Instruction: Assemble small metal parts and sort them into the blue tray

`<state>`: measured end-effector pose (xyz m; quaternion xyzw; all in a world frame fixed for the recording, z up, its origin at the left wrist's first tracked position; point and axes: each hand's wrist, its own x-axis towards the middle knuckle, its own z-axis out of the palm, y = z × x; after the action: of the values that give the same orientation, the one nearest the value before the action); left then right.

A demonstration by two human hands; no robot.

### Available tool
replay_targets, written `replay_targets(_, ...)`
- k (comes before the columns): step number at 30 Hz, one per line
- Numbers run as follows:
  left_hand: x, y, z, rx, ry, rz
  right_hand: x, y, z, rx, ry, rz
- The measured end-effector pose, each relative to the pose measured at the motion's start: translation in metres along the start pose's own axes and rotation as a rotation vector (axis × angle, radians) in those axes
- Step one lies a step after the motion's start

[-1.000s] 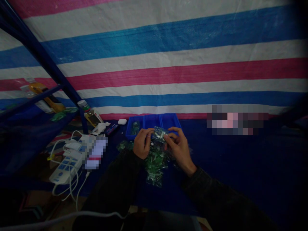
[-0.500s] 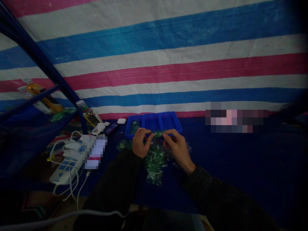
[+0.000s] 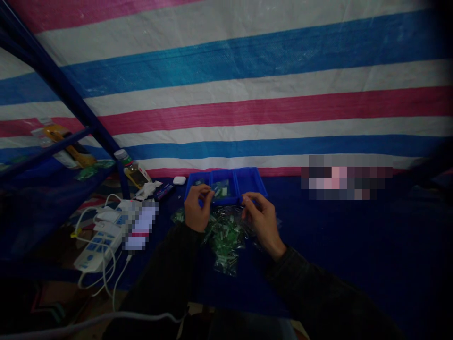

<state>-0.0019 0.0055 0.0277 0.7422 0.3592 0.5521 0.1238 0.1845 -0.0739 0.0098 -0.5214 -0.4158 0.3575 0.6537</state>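
A blue plastic tray (image 3: 226,174) with three compartments stands just beyond my hands. A small clear bag of green parts (image 3: 221,190) lies in its middle compartment, and another green item (image 3: 199,182) shows in the left one. My left hand (image 3: 198,208) hovers at the tray's near edge, its fingertips close to the bag but holding nothing visible. My right hand (image 3: 262,218) sits near the tray's right compartment, fingers loosely curled and empty. Below them, a heap of clear bags with green parts (image 3: 226,241) lies on the dark blue cloth (image 3: 318,245).
To the left lie a white power strip (image 3: 97,248) with white cables, a white earbud case (image 3: 179,180), tissue (image 3: 147,190) and a bottle (image 3: 132,170). A blue metal frame pole (image 3: 67,92) crosses the left side, before a striped tarp wall (image 3: 269,108).
The small bag held between both hands earlier now lies in the tray's middle compartment. My hands have let go and moved apart.
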Motion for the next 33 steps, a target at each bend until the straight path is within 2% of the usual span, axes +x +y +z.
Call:
replay_targets(3,0.026,-0.011,-0.018,0.074,0.026,-0.1,0.002,0.002,0.0,0.02,0.014,-0.003)
replay_targets(6,0.055,-0.029,-0.031,0.148,-0.076,-0.206,0.001,0.004,0.001,0.042,-0.019,-0.005)
replay_targets(9,0.075,-0.05,-0.041,0.292,-0.263,-0.204,-0.001,0.003,0.002,0.044,-0.065,-0.009)
replay_targets(12,0.078,-0.067,-0.054,0.445,-0.287,-0.177,-0.001,0.0,0.001,0.052,-0.07,-0.011)
replay_targets(16,0.058,-0.065,-0.078,0.507,-0.296,-0.165,0.0,-0.002,0.001,0.048,-0.067,-0.008)
replay_targets(21,0.014,-0.031,-0.094,0.41,-0.536,-0.104,-0.004,-0.003,0.003,0.058,-0.131,-0.005)
replay_targets(25,-0.02,-0.01,-0.096,0.332,-0.722,-0.102,-0.005,-0.002,0.005,0.047,-0.148,0.007)
replay_targets(33,-0.059,0.028,-0.087,0.267,-0.849,-0.027,-0.005,0.003,0.004,0.026,-0.162,0.006)
